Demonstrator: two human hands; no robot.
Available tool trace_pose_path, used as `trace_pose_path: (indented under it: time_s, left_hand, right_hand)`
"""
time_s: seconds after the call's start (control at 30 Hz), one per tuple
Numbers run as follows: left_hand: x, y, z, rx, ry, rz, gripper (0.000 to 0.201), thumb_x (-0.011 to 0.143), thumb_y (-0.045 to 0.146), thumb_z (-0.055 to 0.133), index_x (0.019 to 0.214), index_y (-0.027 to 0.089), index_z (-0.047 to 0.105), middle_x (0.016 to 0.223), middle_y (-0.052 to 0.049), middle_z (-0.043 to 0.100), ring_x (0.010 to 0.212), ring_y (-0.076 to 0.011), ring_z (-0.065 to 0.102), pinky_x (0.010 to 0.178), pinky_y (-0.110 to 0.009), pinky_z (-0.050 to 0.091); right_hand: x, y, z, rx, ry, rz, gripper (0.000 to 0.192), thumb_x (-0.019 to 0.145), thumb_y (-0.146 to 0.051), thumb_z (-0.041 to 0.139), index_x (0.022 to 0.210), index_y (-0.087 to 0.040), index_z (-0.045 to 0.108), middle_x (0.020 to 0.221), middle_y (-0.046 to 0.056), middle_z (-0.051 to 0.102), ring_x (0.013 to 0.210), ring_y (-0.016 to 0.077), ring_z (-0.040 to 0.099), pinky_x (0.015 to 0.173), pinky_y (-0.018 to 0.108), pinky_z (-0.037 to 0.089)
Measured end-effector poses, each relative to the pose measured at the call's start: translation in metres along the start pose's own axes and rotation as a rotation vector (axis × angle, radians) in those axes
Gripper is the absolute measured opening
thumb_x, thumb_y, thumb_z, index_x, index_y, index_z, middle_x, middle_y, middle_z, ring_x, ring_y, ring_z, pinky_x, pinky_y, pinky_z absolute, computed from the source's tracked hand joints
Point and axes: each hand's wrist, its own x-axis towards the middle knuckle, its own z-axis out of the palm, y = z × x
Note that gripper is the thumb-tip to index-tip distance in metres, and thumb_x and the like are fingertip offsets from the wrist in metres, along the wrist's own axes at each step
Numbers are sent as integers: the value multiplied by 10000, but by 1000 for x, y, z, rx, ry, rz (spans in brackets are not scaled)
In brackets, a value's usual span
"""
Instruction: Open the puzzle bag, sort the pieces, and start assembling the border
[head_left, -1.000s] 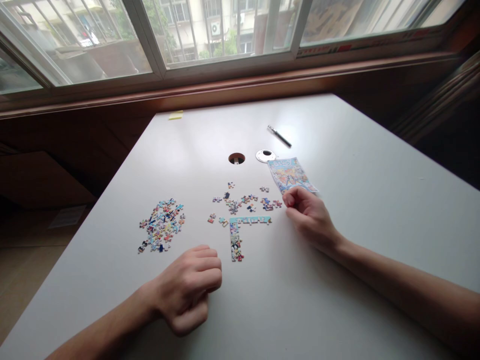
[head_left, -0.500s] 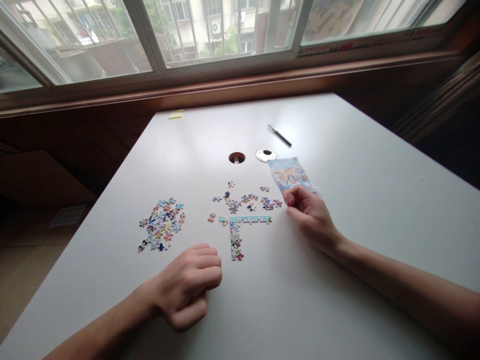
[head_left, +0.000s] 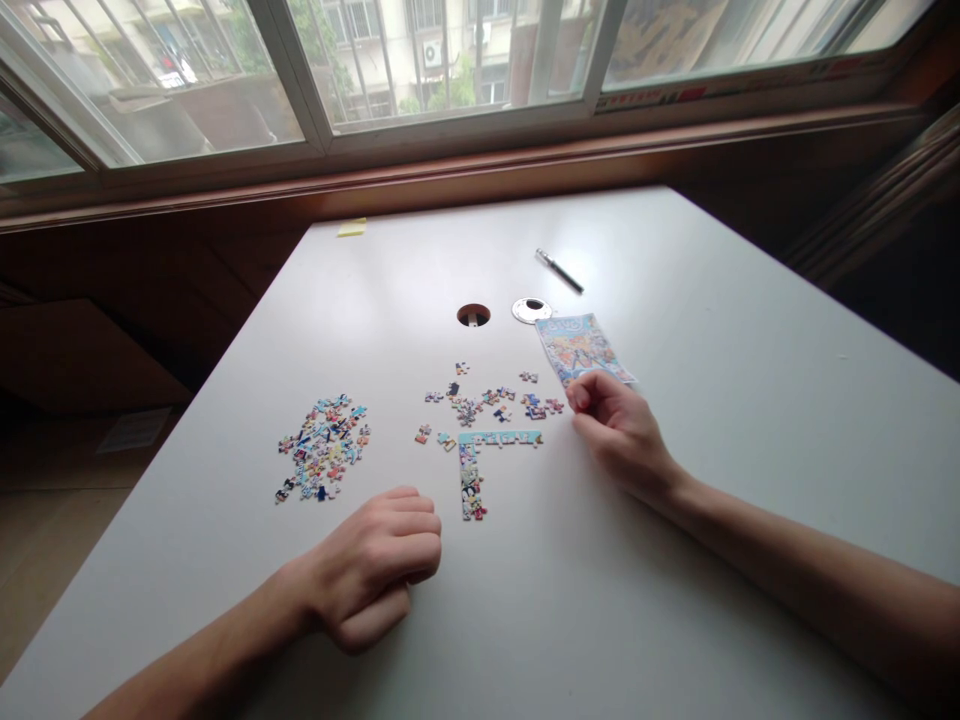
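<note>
Loosely curled into a fist, my left hand (head_left: pixel 382 565) rests on the table, just left of the joined puzzle section; no object shows in it. My right hand (head_left: pixel 619 425) is closed with thumb and forefinger together over the near edge of the puzzle's picture card (head_left: pixel 581 345). Whether those fingers grip the card or a small piece is hidden. Between the hands lies an L-shaped joined jigsaw border (head_left: pixel 470 480), with a light blue top strip and a colourful left strip. Several loose jigsaw pieces (head_left: pixel 469 410) lie scattered just beyond it.
A larger heap of jigsaw pieces (head_left: pixel 326 450) sits at the left. Farther back are a round cable hole (head_left: pixel 473 316), its metal cover (head_left: pixel 529 311) and a black pen (head_left: pixel 559 271). A yellow sticky note (head_left: pixel 352 227) lies at the white table's (head_left: pixel 675 300) far edge.
My left hand has shifted very slightly, its thumb a little higher. The right hand, the card and the puzzle pieces look the same.
</note>
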Motion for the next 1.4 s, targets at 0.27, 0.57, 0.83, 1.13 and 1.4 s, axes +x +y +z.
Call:
trace_pose_path:
  time_s: [0.27,0.57,0.83,1.13,1.4]
  left_hand:
    - [2,0,0,-10,1,13,237,841,281,374,757,211,163,614,-11,351,564,-198,296,579,-379,276]
    - [0,-2,-1,2,-49,-3,274,786,271,414,752,206,150,641,-32,376,593,-216,315,590,-400,279]
    - [1,-1,-2,-10,-31,-2,280,811,268,404,751,206,138,631,-21,361,586,-207,302,590,-388,262]
    - [-2,-3,1,-46,-37,-12,262,856,307,363,752,208,144,630,-16,347,582,-204,282,596,-385,257]
    - [0,-2,0,-46,-28,-50,214,884,299,340,768,212,181,662,-11,351,598,-202,315,611,-362,274]
  right_hand:
    - [1,1,0,-2,3,2,213,668,-60,525,767,-232,447,764,-16,442,706,160,418,620,310,297]
    - [1,1,0,0,2,1,209,669,-66,529,771,-232,452,764,-15,445,697,158,424,610,308,297]
    - [1,3,-1,-12,5,-3,206,678,-66,523,774,-232,449,769,-12,446,704,161,426,617,312,300]
    - [1,2,-1,-6,0,-5,207,683,-57,510,774,-233,448,769,-22,435,711,156,420,639,317,300]
    - [1,0,0,6,1,-7,207,676,-59,513,766,-232,444,765,-24,431,713,156,415,646,319,295]
